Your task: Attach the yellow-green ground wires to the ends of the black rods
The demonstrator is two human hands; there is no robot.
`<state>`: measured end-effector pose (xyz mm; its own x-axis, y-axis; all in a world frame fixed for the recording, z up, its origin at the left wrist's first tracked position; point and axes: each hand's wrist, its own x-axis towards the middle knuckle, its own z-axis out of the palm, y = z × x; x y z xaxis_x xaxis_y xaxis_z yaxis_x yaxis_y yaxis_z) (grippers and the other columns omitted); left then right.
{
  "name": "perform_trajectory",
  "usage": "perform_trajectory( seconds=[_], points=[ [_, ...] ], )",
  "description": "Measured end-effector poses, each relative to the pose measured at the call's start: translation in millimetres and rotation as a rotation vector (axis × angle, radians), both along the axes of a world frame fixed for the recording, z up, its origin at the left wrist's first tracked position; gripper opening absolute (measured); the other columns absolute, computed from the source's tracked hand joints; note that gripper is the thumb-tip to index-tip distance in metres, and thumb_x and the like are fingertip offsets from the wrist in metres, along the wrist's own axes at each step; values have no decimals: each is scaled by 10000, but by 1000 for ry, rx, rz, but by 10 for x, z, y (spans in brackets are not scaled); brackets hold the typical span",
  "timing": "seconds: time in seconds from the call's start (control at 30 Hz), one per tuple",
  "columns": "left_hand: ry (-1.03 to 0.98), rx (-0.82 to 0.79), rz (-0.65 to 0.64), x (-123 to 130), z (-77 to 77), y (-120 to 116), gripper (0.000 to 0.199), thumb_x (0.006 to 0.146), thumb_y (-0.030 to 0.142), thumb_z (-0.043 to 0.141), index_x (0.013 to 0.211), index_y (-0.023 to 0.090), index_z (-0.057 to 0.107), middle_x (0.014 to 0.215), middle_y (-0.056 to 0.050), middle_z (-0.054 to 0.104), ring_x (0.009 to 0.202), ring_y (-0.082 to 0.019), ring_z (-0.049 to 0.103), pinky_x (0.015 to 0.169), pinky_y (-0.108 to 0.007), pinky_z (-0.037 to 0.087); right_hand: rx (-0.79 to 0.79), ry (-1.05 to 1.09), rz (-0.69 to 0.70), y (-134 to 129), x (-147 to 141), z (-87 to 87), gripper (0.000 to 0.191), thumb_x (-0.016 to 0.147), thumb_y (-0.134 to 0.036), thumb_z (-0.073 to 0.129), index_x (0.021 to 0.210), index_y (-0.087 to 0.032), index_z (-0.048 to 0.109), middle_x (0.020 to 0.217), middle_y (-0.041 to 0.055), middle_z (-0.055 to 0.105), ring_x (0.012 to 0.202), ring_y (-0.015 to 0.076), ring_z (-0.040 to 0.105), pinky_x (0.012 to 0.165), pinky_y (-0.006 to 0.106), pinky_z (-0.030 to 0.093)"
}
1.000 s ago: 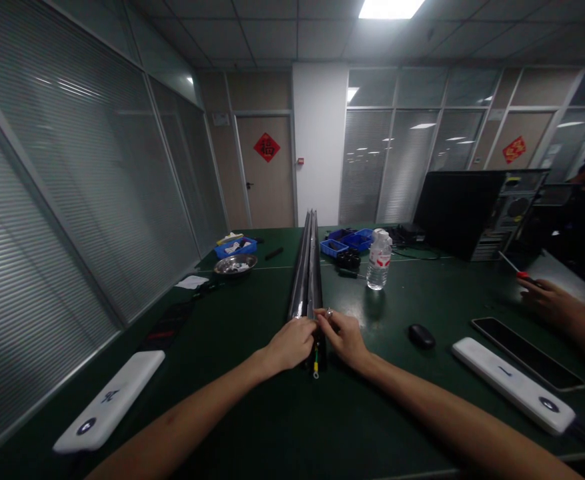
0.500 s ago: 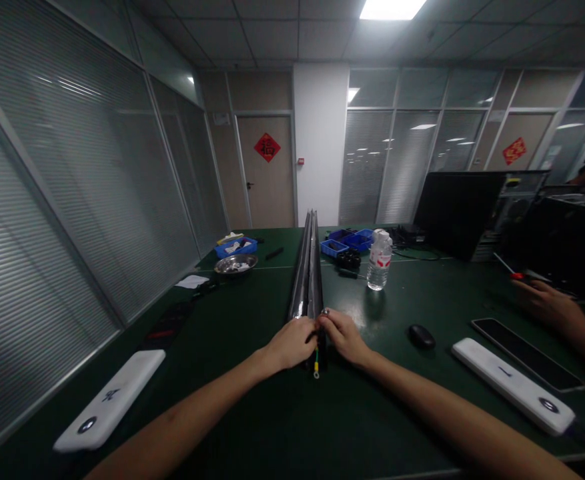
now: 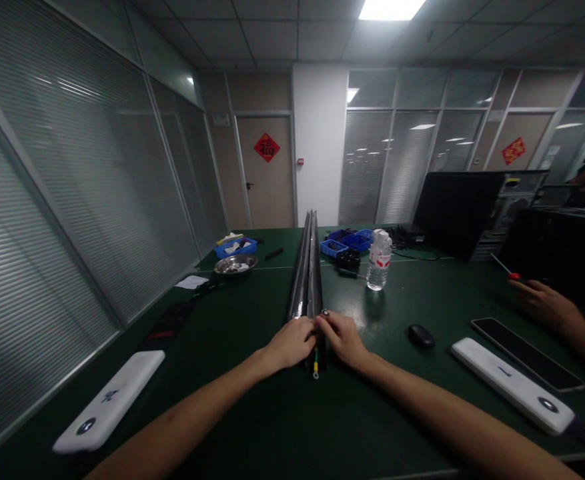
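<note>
A long, dark, glossy channel-shaped profile (image 3: pixel 301 280) runs away from me along the table. At its near end my left hand (image 3: pixel 291 343) and my right hand (image 3: pixel 343 337) meet, both with curled fingers. The fingertips press together around something dark and small that they mostly hide. A small shiny round metal piece (image 3: pixel 325 313) shows at the right index finger; whether it is gripped I cannot make out. Below the hands hangs a short green wire ending in a ring terminal (image 3: pixel 315 371) with a yellow sleeve.
Right of the profile stand a water bottle (image 3: pixel 378 261), a blue parts tray (image 3: pixel 333 249) and a mouse (image 3: pixel 421 337). A metal bowl (image 3: pixel 235 265) lies left. White devices (image 3: pixel 109 402) flank my arms. At right, another person's hand (image 3: pixel 547 303) holds a red-handled screwdriver (image 3: pixel 513 276).
My hands stay at the profile's near end, with only a slight shift of the right fingers. The other person's hand moves slightly left.
</note>
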<state>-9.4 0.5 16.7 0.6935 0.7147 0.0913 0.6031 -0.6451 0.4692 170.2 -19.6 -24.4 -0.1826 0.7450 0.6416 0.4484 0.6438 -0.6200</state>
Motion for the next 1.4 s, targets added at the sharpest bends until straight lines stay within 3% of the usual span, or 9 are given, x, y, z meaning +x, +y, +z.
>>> perform_trajectory(
  seconds=[0.3, 0.4, 0.57, 0.83, 0.97, 1.23, 1.4],
  points=[
    [-26, 17, 40, 2, -32, 6, 214, 925, 288, 505, 999, 163, 662, 1026, -89, 677, 904, -212, 642, 800, -289, 486, -146, 140, 86, -6, 22, 41, 233, 972, -402, 560, 914, -181, 611, 763, 3, 644, 678, 147, 601, 636, 248, 455],
    [-45, 2, 39, -2, -47, 5, 223, 911, 287, 520, 1025, 159, 663, 1023, -86, 677, 883, -204, 643, 778, -281, 488, -175, 134, 88, 18, 29, 17, 253, 955, -416, 583, 878, -176, 612, 758, 4, 646, 671, 146, 595, 621, 243, 448],
    [-64, -33, 16, -22, -76, 21, 246, 923, 276, 513, 1089, 165, 656, 1090, -87, 665, 913, -198, 639, 800, -280, 490, -128, 52, 90, 45, 80, 23, 276, 945, -420, 598, 817, -176, 583, 702, -15, 585, 629, 128, 542, 580, 227, 405],
    [-50, 2, -6, -14, -96, 49, 202, 932, 224, 502, 1064, 174, 647, 1097, -77, 661, 973, -194, 631, 887, -296, 487, 2, -282, 41, 46, 190, 114, 208, 994, -351, 516, 864, -194, 555, 709, -4, 600, 602, 132, 544, 593, 247, 360],
    [-50, -1, -7, -12, -104, 49, 208, 935, 229, 503, 1065, 174, 655, 1099, -76, 662, 968, -190, 632, 898, -293, 485, 44, -381, 127, 59, 234, 132, 219, 1004, -327, 489, 874, -190, 601, 722, 10, 615, 594, 129, 538, 589, 243, 361],
    [-31, 8, 0, 11, 11, -20, 187, 925, 247, 525, 1020, 171, 667, 1073, -75, 668, 958, -195, 631, 889, -292, 482, 43, -254, 229, 100, 243, 75, 185, 1008, -305, 489, 922, -190, 607, 872, 40, 646, 757, 156, 604, 697, 254, 433],
    [-13, -11, -2, -2, 35, -27, 204, 940, 246, 516, 1066, 180, 663, 1105, -74, 658, 1007, -203, 621, 917, -306, 472, 28, -247, 147, 106, 231, 32, 237, 1000, -341, 504, 845, -181, 585, 777, 14, 614, 664, 133, 557, 629, 242, 404]
  ],
)
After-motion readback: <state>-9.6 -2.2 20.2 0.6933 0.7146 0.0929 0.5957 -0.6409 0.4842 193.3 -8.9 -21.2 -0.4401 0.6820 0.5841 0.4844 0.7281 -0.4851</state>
